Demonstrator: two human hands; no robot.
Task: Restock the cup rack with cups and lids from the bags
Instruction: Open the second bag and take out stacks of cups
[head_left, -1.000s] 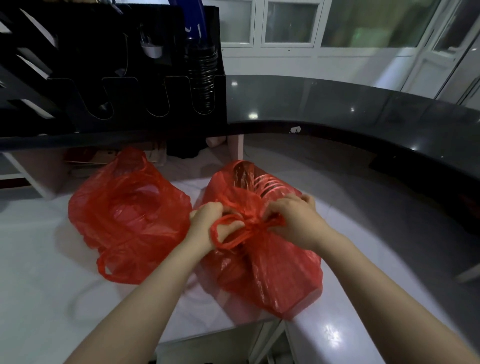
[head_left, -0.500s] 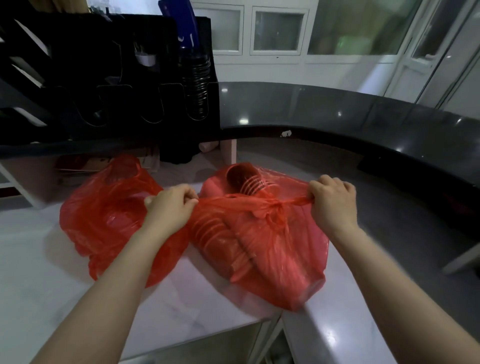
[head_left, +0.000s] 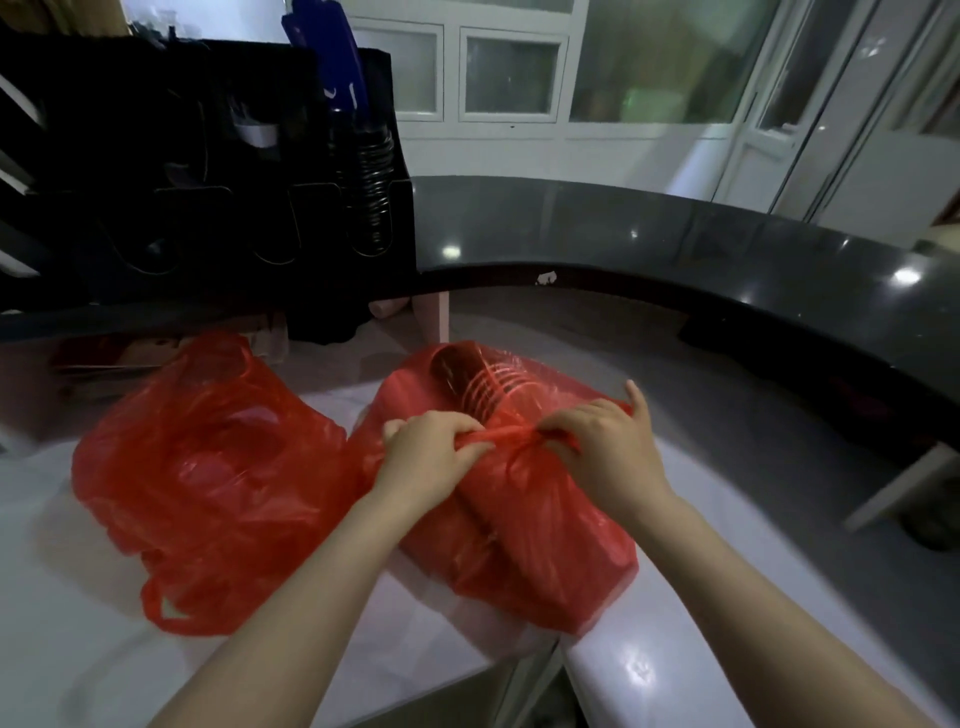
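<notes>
Two red plastic bags lie on the white counter. The right bag holds stacked cups, whose rims show through the plastic at its far end. My left hand and my right hand both pinch the knotted handles on top of this bag, close together. The left bag sits tied and untouched beside it. The black cup rack stands on the dark upper counter at the back left, with a column of dark lids in its right slot.
A dark curved raised counter runs behind and to the right of the bags. A blue sleeve sticks up from the rack. The white counter ends close below the right bag, with a gap there.
Half a second ago my hands were spread wide, pulling the bag's handles apart. Now both have come back together at the knot on top of the right bag.
</notes>
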